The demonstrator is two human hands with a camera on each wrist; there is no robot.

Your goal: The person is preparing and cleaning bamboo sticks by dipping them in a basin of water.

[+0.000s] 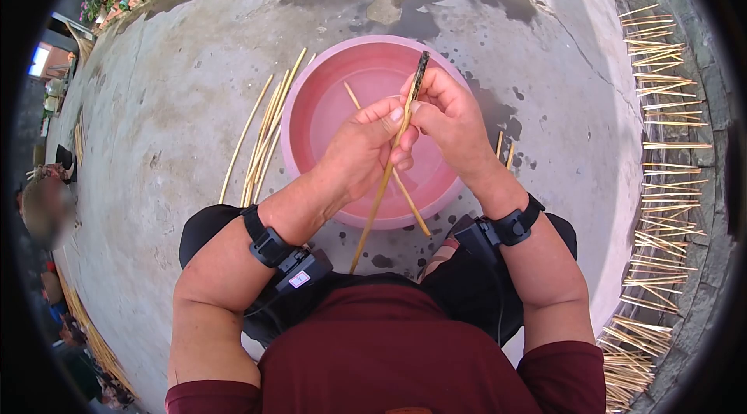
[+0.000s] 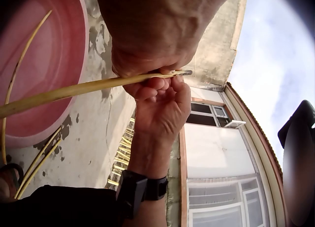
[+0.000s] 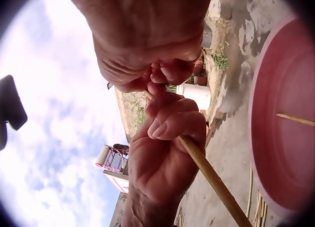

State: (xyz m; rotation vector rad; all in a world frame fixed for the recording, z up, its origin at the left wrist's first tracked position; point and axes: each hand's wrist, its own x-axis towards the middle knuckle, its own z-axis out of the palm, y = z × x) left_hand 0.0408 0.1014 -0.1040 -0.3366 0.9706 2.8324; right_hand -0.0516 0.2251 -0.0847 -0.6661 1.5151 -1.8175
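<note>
At far left on the concrete lies one yellowish stick (image 1: pixel 243 135) apart from a close stick cluster (image 1: pixel 269 128), whose overlapping members I cannot count surely. Next comes one pink basin (image 1: pixel 311 87), with one loose stick (image 1: pixel 412 202) across it, its near end past the rim.

Over the basin, the left hand (image 1: pixel 362 142) pinches one dark-tipped stick (image 1: pixel 379 196), its grip narrow, near the upper end. The stick is held slantwise, dark end up. It should be light and fairly stiff with some spring; its dark end looks rough and may split, and damp would make it slick. Just below that end seems best for control, with mid-length for support. The right hand (image 1: pixel 445 118) also pinches it there, grip narrow, close beside the other.

To the right, two stick ends (image 1: pixel 499 145) show beyond the basin; at far right runs a long row of sticks (image 1: pixel 675 146), too many to count.
</note>
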